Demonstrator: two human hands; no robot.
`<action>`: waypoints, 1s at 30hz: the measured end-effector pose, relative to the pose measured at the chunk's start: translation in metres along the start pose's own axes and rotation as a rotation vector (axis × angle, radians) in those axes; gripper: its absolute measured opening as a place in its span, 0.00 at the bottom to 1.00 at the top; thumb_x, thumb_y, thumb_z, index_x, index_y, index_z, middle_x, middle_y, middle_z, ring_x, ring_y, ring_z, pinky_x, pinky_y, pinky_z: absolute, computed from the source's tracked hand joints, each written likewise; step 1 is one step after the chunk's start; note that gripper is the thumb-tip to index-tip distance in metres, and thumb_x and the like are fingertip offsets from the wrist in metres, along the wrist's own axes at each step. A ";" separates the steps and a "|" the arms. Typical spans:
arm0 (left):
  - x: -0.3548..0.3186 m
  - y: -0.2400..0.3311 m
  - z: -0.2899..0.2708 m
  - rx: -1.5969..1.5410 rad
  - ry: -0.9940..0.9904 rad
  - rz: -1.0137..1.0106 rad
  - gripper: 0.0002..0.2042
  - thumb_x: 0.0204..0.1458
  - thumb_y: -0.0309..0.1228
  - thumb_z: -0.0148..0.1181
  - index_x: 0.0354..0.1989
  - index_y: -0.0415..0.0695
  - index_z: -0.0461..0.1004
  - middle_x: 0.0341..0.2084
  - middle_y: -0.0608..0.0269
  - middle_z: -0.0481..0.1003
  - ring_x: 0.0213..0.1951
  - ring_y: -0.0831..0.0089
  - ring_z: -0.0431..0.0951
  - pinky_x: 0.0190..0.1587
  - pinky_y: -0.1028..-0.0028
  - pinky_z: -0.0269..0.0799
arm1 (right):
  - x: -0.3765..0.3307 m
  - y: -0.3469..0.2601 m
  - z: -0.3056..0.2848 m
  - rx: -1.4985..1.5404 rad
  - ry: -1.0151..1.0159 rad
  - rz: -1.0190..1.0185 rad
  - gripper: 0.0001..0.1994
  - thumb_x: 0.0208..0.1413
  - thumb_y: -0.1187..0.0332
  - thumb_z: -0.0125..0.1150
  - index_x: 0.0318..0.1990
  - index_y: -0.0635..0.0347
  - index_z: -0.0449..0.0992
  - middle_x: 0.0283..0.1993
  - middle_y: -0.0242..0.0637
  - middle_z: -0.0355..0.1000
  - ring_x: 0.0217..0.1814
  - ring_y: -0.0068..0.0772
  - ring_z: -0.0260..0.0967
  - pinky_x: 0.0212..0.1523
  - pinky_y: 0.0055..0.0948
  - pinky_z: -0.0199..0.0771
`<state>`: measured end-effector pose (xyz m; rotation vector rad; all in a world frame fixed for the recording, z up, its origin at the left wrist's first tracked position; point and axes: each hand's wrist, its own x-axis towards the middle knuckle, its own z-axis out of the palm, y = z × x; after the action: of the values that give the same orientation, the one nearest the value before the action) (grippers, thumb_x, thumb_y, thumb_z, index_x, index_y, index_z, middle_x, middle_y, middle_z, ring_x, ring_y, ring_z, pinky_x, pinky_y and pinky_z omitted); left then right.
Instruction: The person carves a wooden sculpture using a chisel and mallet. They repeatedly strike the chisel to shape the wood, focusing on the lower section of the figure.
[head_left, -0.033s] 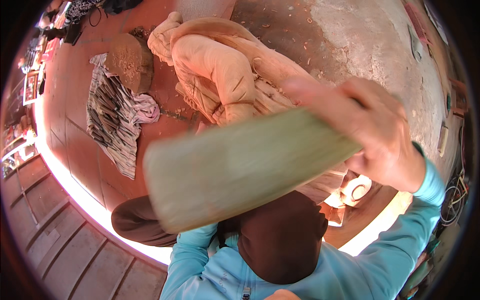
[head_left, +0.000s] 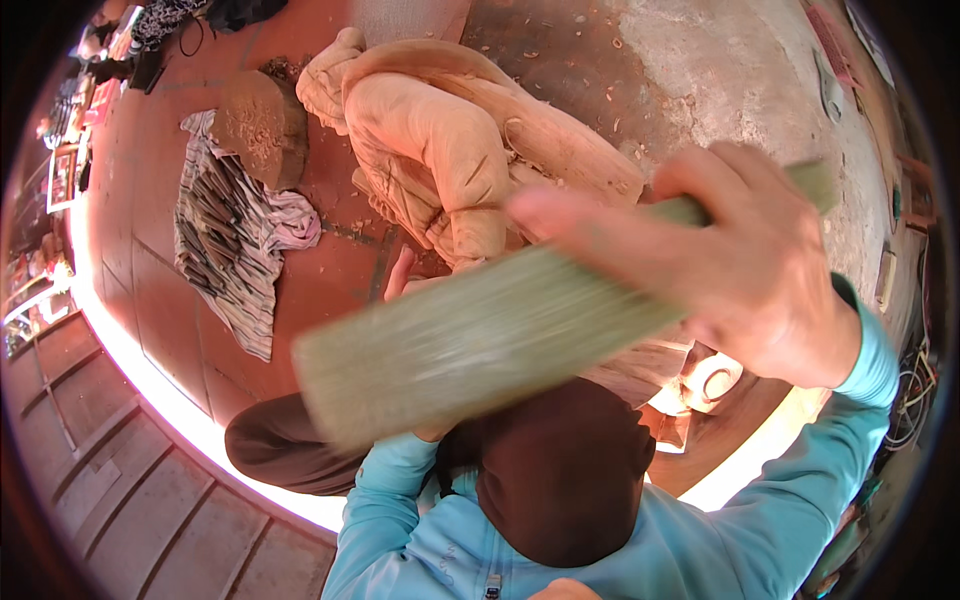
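My right hand is wrapped round a flat, greenish wooden mallet. Its broad end reaches left across my lap, its narrow handle end sticks out past my knuckles, and it is smeared by motion. Behind the mallet lies my left hand: one raised finger shows over the upper edge, while the other fingers and anything they hold are hidden. Just beyond both hands, a pale carved wooden figure with draped folds lies on the floor, its lower part covered by the mallet and my right hand.
A striped cloth on the red floor at left carries several carving tools. Near it stands a round wooden block with shavings. Cables lie at the right edge. A brown-capped head fills the lower middle.
The mallet has turned in my right hand, showing a narrower face and its handle end. The hand has shifted slightly; more of my left finger shows above the mallet.
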<state>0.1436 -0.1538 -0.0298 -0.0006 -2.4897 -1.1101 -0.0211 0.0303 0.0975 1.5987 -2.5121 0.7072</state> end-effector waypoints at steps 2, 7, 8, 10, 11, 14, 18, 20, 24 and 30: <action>0.003 -0.004 0.020 -0.074 -0.015 0.023 0.32 0.46 0.28 0.64 0.58 0.49 0.51 0.51 0.56 0.64 0.47 0.66 0.72 0.55 0.54 0.62 | 0.016 -0.010 -0.008 -0.323 0.041 -0.130 0.28 0.26 0.65 0.64 0.44 0.29 0.77 0.22 0.27 0.53 0.22 0.28 0.55 0.23 0.22 0.57; 0.009 0.004 0.020 -0.126 0.095 0.026 0.30 0.45 0.27 0.65 0.55 0.48 0.54 0.50 0.56 0.64 0.46 0.67 0.71 0.53 0.58 0.63 | 0.026 -0.022 -0.016 -0.395 0.019 -0.208 0.29 0.21 0.62 0.64 0.41 0.21 0.77 0.20 0.25 0.50 0.20 0.26 0.53 0.20 0.21 0.53; 0.008 0.005 0.024 -0.139 0.109 0.023 0.30 0.44 0.27 0.65 0.54 0.47 0.54 0.50 0.57 0.64 0.46 0.67 0.71 0.52 0.58 0.63 | 0.026 -0.021 -0.015 -0.434 0.045 -0.218 0.29 0.20 0.62 0.64 0.41 0.21 0.77 0.20 0.25 0.51 0.20 0.27 0.53 0.20 0.20 0.53; 0.007 0.008 0.024 -0.152 0.136 0.011 0.29 0.44 0.26 0.66 0.53 0.47 0.55 0.49 0.57 0.64 0.46 0.67 0.71 0.52 0.60 0.64 | 0.024 -0.018 -0.014 -0.484 0.075 -0.230 0.30 0.20 0.63 0.63 0.42 0.22 0.77 0.21 0.26 0.53 0.20 0.27 0.54 0.20 0.21 0.54; 0.007 0.010 0.025 -0.153 0.149 0.006 0.29 0.44 0.26 0.66 0.52 0.46 0.55 0.49 0.57 0.63 0.45 0.67 0.71 0.51 0.60 0.64 | 0.024 -0.014 -0.014 -0.497 0.076 -0.235 0.30 0.21 0.63 0.63 0.42 0.24 0.78 0.21 0.27 0.54 0.21 0.28 0.55 0.20 0.21 0.55; 0.008 0.013 0.027 -0.186 0.185 -0.011 0.28 0.43 0.25 0.67 0.50 0.46 0.57 0.48 0.58 0.63 0.45 0.68 0.70 0.50 0.62 0.65 | 0.007 0.000 -0.007 -0.318 0.076 -0.125 0.29 0.24 0.65 0.62 0.44 0.34 0.79 0.21 0.29 0.56 0.21 0.30 0.57 0.20 0.24 0.58; 0.010 0.016 0.026 -0.182 0.224 -0.055 0.26 0.42 0.25 0.68 0.48 0.45 0.59 0.47 0.58 0.63 0.44 0.68 0.70 0.49 0.65 0.65 | -0.004 0.010 -0.022 -0.251 -0.131 0.006 0.29 0.27 0.71 0.61 0.47 0.51 0.77 0.28 0.35 0.66 0.23 0.33 0.61 0.23 0.28 0.63; 0.012 0.018 0.024 -0.171 0.234 -0.071 0.25 0.42 0.24 0.68 0.47 0.44 0.60 0.47 0.59 0.63 0.44 0.69 0.69 0.48 0.67 0.66 | -0.010 0.018 -0.024 -0.231 -0.183 0.035 0.30 0.27 0.74 0.60 0.48 0.58 0.74 0.36 0.39 0.71 0.24 0.35 0.63 0.24 0.29 0.66; 0.011 0.021 0.023 -0.168 0.267 -0.112 0.24 0.41 0.23 0.69 0.44 0.43 0.61 0.46 0.59 0.62 0.43 0.69 0.69 0.47 0.69 0.66 | -0.019 0.034 -0.022 -0.193 -0.115 -0.014 0.31 0.27 0.79 0.59 0.49 0.65 0.70 0.48 0.41 0.73 0.26 0.36 0.66 0.25 0.30 0.68; 0.036 0.029 0.014 -0.636 0.196 -0.066 0.18 0.42 0.22 0.68 0.41 0.35 0.69 0.36 0.51 0.75 0.42 0.64 0.74 0.46 0.68 0.69 | -0.026 0.032 -0.014 -0.109 0.015 -0.002 0.30 0.28 0.83 0.59 0.49 0.66 0.69 0.49 0.42 0.73 0.25 0.37 0.66 0.25 0.29 0.69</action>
<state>0.1099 -0.1294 -0.0041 0.0065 -1.8887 -1.7862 -0.0400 0.0687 0.0910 1.5535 -2.4917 0.5693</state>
